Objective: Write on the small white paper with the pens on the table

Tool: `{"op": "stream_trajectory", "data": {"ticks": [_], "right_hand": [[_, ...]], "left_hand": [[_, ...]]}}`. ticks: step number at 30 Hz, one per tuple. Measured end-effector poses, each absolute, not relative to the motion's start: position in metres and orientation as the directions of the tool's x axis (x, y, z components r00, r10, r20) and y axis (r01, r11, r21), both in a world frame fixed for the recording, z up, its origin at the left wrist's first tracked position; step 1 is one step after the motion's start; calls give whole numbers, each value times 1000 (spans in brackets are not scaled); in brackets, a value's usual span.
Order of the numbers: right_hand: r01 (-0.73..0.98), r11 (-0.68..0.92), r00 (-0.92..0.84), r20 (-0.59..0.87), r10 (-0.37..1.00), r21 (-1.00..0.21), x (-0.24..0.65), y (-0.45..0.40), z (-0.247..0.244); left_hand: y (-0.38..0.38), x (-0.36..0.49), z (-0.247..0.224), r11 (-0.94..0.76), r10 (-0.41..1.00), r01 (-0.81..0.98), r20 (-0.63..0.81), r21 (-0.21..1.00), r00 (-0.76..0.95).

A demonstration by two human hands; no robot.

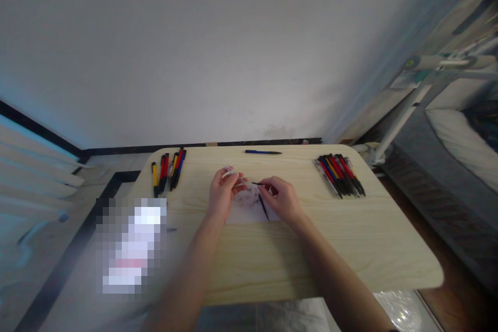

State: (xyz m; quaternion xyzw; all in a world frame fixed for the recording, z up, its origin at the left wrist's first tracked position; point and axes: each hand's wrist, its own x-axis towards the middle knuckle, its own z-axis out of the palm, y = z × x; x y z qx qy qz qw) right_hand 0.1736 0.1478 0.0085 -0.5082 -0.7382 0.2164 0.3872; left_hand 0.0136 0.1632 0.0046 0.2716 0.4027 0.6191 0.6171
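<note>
Over a white sheet of paper (pixel 243 213) with dark marks, my left hand (pixel 221 194) is closed around a small clear, whitish piece (pixel 229 169). It looks like a pen barrel, though the fingers cover much of it. My right hand (pixel 280 198) pinches a thin black pen part (pixel 257 183) that points left, towards the left hand. Its other end is hidden by the fingers. Just below the right fingers, a slim black stick-like piece (pixel 264 209) lies slanted on the paper. A blue and black pen (pixel 263 152) rests near the far edge of the table.
On the pale wooden table (pixel 373 244), a pile of pens (pixel 340 175) lies at the right, in red, black, blue, yellow and silver. Several more pens (pixel 167 171) lie at the far left. A blurred-out bright object (pixel 134 246) covers the left front. A wall (pixel 210 62) stands behind.
</note>
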Motion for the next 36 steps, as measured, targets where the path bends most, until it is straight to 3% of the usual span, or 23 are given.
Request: {"op": "stream_trajectory", "data": {"ticks": [10,23,36], "right_hand": [[645,361,-175,329,928,-673,184,153,3],[779,261,-200,168,965,-570,194,158,1],[815,290,-254,141,957,-501,195,156,7]], "left_hand": [[164,12,1,84,984,-526,-154,846,-91],[165,11,-4,107,982,-511,-170,853,-77],[165,11,-3,108,982,-505,-172,856,-81]]}}
